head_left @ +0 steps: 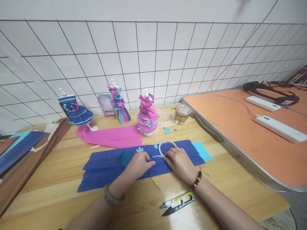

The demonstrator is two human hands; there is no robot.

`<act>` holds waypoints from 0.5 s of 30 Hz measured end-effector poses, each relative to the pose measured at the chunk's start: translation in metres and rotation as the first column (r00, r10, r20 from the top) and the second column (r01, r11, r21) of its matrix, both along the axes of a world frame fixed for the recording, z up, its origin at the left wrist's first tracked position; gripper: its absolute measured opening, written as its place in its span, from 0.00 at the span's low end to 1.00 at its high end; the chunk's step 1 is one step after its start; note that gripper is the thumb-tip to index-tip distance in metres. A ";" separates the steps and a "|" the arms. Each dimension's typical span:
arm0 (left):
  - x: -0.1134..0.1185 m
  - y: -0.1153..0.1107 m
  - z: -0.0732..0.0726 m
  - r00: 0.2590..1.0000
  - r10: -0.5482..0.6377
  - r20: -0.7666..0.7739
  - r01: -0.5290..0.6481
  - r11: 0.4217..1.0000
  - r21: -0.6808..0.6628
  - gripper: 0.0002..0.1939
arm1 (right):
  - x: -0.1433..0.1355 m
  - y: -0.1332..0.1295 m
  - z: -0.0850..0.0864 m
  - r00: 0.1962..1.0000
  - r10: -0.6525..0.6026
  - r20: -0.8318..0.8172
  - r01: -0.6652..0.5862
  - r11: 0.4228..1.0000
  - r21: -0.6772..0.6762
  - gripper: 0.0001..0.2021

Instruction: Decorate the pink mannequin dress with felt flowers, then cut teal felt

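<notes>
A white ring-shaped roll of tape rests over the blue crepe paper, with my right hand closed on its lower right side. A thin light strip runs from the roll to my left hand, whose thumb and forefinger are pinched on its end. A thin dark cord hangs below my left fingertips. Teal paper lies beside my left hand, and a light blue paper flower is just above it. Yellow-handled snips lie on the table below my hands.
Three small dress forms in paper dresses, one blue, one multicoloured and one pink, stand at the back. Pink paper lies before them. A glass is at the back right, by an orange table with white power strips.
</notes>
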State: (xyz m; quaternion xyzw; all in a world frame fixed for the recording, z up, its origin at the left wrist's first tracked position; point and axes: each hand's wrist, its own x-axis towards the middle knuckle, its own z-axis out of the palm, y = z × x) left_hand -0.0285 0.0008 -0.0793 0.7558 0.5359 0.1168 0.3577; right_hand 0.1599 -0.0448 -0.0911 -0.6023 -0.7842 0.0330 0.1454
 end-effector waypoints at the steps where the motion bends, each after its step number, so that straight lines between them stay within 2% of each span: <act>1: 0.002 -0.001 -0.002 1.000 -0.003 -0.005 0.003 1.000 0.000 0.07 | 0.000 0.000 -0.001 1.000 -0.001 -0.003 0.001 1.000 0.005 0.09; 6: 0.002 -0.005 -0.004 1.000 -0.003 0.012 0.002 0.999 0.045 0.06 | 0.002 -0.001 -0.002 0.999 -0.029 -0.041 0.031 0.999 0.036 0.08; 8: 0.002 -0.006 -0.004 0.998 0.012 0.068 -0.016 0.998 0.053 0.07 | 0.003 -0.002 -0.001 0.997 -0.041 -0.067 0.045 0.997 0.057 0.08; 9: 0.002 -0.007 -0.003 0.992 0.026 0.126 -0.028 1.000 0.009 0.08 | 0.004 -0.002 -0.001 0.996 -0.042 -0.079 0.048 0.996 0.074 0.07; 11: 0.003 -0.007 -0.002 0.957 0.089 0.277 -0.038 0.982 -0.185 0.10 | 0.006 -0.003 -0.001 0.994 -0.035 -0.100 0.047 0.992 0.119 0.08; 13: 0.005 -0.007 0.001 0.893 0.197 0.405 -0.007 0.905 -0.425 0.14 | 0.008 -0.004 -0.002 0.992 -0.016 -0.124 0.037 0.985 0.168 0.08; 15: 0.005 -0.006 0.003 0.812 0.315 0.491 0.039 0.810 -0.585 0.17 | 0.009 -0.005 -0.002 0.989 0.008 -0.146 0.022 0.978 0.206 0.08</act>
